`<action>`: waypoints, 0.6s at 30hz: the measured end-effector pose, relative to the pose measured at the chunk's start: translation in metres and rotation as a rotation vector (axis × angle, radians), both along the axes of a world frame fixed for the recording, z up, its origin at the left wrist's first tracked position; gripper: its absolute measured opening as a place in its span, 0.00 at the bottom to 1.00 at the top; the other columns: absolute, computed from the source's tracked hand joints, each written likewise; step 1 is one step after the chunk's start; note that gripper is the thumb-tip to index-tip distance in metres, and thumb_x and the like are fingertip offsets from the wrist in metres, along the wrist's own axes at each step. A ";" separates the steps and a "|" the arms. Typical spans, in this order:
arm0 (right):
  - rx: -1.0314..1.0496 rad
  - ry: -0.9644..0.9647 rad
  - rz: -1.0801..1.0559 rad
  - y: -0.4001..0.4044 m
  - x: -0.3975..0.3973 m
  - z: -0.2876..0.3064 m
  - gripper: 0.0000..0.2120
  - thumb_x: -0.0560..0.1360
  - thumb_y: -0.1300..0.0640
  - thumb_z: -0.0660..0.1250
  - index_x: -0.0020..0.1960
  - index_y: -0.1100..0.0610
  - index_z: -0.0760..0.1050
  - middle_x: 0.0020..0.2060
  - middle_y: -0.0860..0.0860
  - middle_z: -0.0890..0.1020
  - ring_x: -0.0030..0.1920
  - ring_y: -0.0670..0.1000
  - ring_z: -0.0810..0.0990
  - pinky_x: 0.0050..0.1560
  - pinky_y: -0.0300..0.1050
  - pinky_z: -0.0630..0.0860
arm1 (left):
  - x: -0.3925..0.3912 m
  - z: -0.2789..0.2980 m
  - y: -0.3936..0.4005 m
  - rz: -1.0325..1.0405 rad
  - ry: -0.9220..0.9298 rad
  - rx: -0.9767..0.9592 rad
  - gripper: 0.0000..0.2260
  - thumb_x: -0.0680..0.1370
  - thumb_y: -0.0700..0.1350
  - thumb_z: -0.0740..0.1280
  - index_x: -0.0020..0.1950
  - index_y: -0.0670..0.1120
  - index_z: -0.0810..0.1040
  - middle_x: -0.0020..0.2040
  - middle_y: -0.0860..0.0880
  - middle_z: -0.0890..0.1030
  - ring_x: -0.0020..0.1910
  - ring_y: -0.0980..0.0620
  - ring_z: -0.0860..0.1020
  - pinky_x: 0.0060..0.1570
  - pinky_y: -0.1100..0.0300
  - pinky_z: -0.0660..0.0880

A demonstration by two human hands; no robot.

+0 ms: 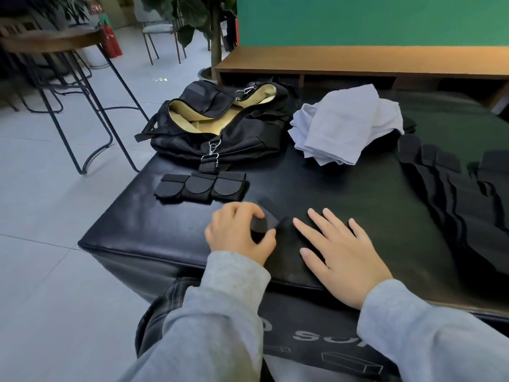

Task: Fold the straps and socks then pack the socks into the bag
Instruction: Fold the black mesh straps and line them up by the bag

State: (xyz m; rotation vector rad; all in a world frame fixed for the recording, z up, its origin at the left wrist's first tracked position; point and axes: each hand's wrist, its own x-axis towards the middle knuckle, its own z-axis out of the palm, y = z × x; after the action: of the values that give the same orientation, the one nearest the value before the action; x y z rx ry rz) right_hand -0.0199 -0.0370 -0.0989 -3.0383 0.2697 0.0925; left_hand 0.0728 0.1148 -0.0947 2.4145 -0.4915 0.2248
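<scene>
Three folded black straps (201, 188) (rounded tabs, perforated fabric) lie before the open bag (220, 125). Left hand (239, 232) pinches a strap end (265, 220); right hand (338, 252) presses flat, fingers spread, on the glossy black table (371, 194).

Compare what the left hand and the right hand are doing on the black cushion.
The left hand curls its fingers around the end of a black strap, folding it; the right hand lies flat with straight, spread fingers, holding nothing. The left hand sits nearer the folded straps. Both rest on the cushion and wear grey sleeves.
</scene>
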 end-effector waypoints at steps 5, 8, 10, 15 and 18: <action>0.018 -0.003 -0.008 0.001 0.001 0.002 0.38 0.65 0.37 0.26 0.75 0.38 0.43 0.76 0.40 0.43 0.75 0.45 0.38 0.73 0.50 0.40 | 0.027 0.009 0.016 0.226 -0.097 -0.117 0.16 0.70 0.53 0.72 0.53 0.49 0.75 0.52 0.54 0.74 0.59 0.49 0.67 0.50 0.59 0.56; 0.034 -0.009 -0.009 0.001 0.000 0.002 0.38 0.66 0.37 0.26 0.75 0.38 0.44 0.76 0.39 0.44 0.75 0.45 0.39 0.73 0.49 0.39 | 0.044 0.013 0.028 0.348 -0.130 -0.147 0.16 0.70 0.53 0.72 0.53 0.47 0.76 0.51 0.51 0.76 0.58 0.46 0.68 0.50 0.55 0.59; 0.045 -0.024 -0.005 0.001 0.000 0.002 0.38 0.66 0.37 0.27 0.75 0.38 0.46 0.76 0.39 0.45 0.75 0.45 0.39 0.73 0.49 0.39 | 0.058 0.016 0.039 0.415 -0.156 -0.147 0.15 0.71 0.53 0.71 0.53 0.47 0.76 0.51 0.50 0.76 0.58 0.44 0.68 0.54 0.51 0.62; 0.031 -0.092 -0.011 -0.002 0.001 -0.006 0.32 0.72 0.37 0.36 0.74 0.40 0.57 0.75 0.41 0.56 0.76 0.46 0.51 0.72 0.48 0.45 | 0.093 0.020 0.058 0.510 -0.114 -0.074 0.16 0.74 0.53 0.68 0.56 0.46 0.72 0.55 0.47 0.75 0.60 0.43 0.68 0.60 0.46 0.61; -0.031 -0.145 -0.030 -0.003 0.000 -0.012 0.24 0.76 0.41 0.48 0.68 0.44 0.70 0.68 0.46 0.71 0.70 0.51 0.68 0.66 0.50 0.55 | 0.106 0.014 0.063 0.543 -0.058 -0.033 0.17 0.75 0.53 0.68 0.57 0.44 0.71 0.55 0.45 0.75 0.60 0.43 0.69 0.60 0.46 0.62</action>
State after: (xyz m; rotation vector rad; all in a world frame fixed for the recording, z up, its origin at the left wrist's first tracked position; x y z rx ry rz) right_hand -0.0198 -0.0397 -0.1106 -3.0502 0.3071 -0.1352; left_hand 0.1785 0.1779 -0.0808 2.4669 0.1545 0.5306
